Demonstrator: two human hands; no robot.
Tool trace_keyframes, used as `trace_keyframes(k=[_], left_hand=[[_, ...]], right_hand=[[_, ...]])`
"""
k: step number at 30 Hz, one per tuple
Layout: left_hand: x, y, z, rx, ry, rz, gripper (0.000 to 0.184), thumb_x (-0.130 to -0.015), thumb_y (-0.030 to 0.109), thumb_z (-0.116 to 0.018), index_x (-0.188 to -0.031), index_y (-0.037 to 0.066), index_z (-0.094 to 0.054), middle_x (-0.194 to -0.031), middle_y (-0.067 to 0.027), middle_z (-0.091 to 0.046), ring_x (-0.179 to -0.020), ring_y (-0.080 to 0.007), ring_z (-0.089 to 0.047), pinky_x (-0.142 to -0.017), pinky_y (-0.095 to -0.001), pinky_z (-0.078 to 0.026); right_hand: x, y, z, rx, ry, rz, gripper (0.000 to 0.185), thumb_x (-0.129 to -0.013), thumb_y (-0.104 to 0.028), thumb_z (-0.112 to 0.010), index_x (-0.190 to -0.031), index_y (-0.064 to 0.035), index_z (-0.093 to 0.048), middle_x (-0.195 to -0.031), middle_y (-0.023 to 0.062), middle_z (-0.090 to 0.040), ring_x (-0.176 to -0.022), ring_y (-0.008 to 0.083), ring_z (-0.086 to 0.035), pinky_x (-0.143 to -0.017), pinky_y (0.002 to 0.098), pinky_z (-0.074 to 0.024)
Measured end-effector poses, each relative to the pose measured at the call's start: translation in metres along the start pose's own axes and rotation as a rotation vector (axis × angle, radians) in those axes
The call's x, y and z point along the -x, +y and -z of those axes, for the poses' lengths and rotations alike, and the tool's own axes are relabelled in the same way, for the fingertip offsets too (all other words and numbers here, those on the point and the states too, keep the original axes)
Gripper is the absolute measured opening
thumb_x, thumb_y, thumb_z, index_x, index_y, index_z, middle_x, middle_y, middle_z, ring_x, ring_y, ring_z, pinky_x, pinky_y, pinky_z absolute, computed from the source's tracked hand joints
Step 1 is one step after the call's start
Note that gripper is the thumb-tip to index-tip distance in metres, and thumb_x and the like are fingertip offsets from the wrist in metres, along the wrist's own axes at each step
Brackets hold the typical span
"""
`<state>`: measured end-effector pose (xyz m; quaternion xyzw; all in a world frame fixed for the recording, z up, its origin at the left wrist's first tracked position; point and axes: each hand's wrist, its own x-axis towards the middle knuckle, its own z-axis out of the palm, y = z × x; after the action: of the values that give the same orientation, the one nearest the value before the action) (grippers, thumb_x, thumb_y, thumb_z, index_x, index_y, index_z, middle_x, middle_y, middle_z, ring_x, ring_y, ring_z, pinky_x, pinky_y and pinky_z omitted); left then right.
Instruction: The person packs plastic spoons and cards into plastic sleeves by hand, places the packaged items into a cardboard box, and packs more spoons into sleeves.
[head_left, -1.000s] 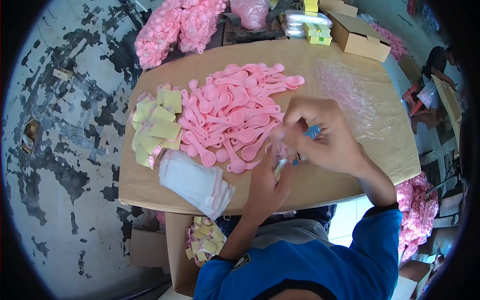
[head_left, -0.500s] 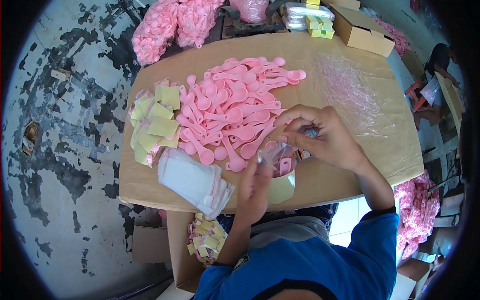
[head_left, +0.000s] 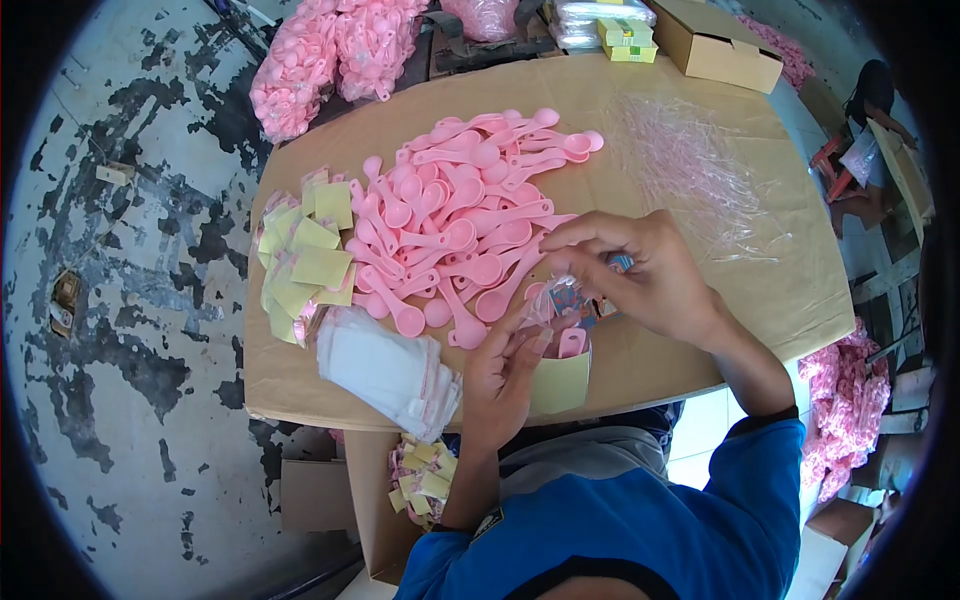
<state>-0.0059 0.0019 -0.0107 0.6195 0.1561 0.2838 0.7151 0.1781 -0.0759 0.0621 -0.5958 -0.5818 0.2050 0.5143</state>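
A small clear plastic bag (head_left: 541,306) is gathered between my two hands, a pink spoon's handle (head_left: 572,343) and a pale yellow card (head_left: 561,382) showing at its lower end. My left hand (head_left: 503,382) pinches the bag's left side between thumb and fingers. From the right, my right hand (head_left: 648,275) has thumb and index finger closed at the gathered top. Whether a thin tie is also in that pinch, I cannot tell. Partly hidden beneath the right hand is a small blue printed piece (head_left: 620,263). Just beyond the hands lies a heap of pink measuring spoons (head_left: 445,225).
White plastic bags (head_left: 385,370) lie left of my left hand, below packed pieces with yellow cards (head_left: 312,250). Thin clear strips (head_left: 695,185) spread at the right of the brown-covered table (head_left: 780,300). A cardboard box (head_left: 725,55) stands behind; another person (head_left: 872,110) is at far right.
My left hand's fingers, blurred before, now press on the bag's side. The right hand keeps its pinch at the top. The camera view has shifted slightly.
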Motion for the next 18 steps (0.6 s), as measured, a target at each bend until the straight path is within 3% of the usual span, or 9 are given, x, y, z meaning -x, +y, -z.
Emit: trace_keyframes(k=[2,8,11,14,18], left_hand=[[0.003,-0.002,0.004,-0.041,-0.003,0.047,0.042,-0.099,0.006,-0.051,-0.139,-0.006,-0.042,-0.122,-0.0151,-0.062,-0.110,-0.0157,-0.060,-0.092,-0.0263,-0.048],[0.006,0.002,0.004,-0.025,-0.041,0.043,0.040,-0.099,0.005,-0.051,-0.136,-0.007,-0.043,-0.121,-0.0163,-0.062,-0.108,-0.0169,-0.061,-0.093,-0.0275,-0.047],[0.003,0.006,0.004,0.008,-0.063,0.045,0.038,-0.099,0.006,-0.052,-0.134,-0.007,-0.045,-0.119,-0.0159,-0.063,-0.107,-0.0161,-0.061,-0.092,-0.0264,-0.047],[0.006,0.004,0.008,-0.013,-0.065,0.115,0.038,-0.098,0.007,-0.053,-0.133,-0.006,-0.046,-0.117,-0.0156,-0.065,-0.107,-0.0154,-0.061,-0.092,-0.0260,-0.047],[0.006,0.008,0.005,-0.041,-0.047,0.115,0.037,-0.098,0.008,-0.053,-0.132,-0.006,-0.046,-0.116,-0.0161,-0.065,-0.105,-0.0150,-0.062,-0.091,-0.0261,-0.047]], right_hand=[[-0.002,0.008,-0.002,-0.023,0.114,0.042,0.027,-0.086,-0.006,-0.068,-0.113,-0.0020,-0.062,-0.085,0.0114,-0.073,-0.073,0.0197,-0.071,-0.066,0.0298,-0.0542],[-0.002,0.001,0.004,0.081,-0.138,0.078,0.023,-0.087,-0.006,-0.067,-0.109,-0.0002,-0.064,-0.080,0.0136,-0.071,-0.070,0.0206,-0.070,-0.066,0.0299,-0.0546],[0.000,-0.002,0.004,0.060,-0.111,0.000,0.025,-0.086,-0.006,-0.068,-0.110,-0.0020,-0.064,-0.081,0.0145,-0.071,-0.073,0.0220,-0.070,-0.065,0.0305,-0.0540],[-0.001,0.008,0.000,0.031,0.033,0.052,0.026,-0.085,-0.007,-0.069,-0.110,-0.0045,-0.064,-0.082,0.0131,-0.071,-0.073,0.0211,-0.070,-0.065,0.0305,-0.0538],[-0.002,0.001,0.001,0.092,-0.124,0.024,0.023,-0.084,-0.008,-0.070,-0.107,-0.0035,-0.065,-0.083,0.0117,-0.071,-0.073,0.0199,-0.070,-0.067,0.0304,-0.0547]])
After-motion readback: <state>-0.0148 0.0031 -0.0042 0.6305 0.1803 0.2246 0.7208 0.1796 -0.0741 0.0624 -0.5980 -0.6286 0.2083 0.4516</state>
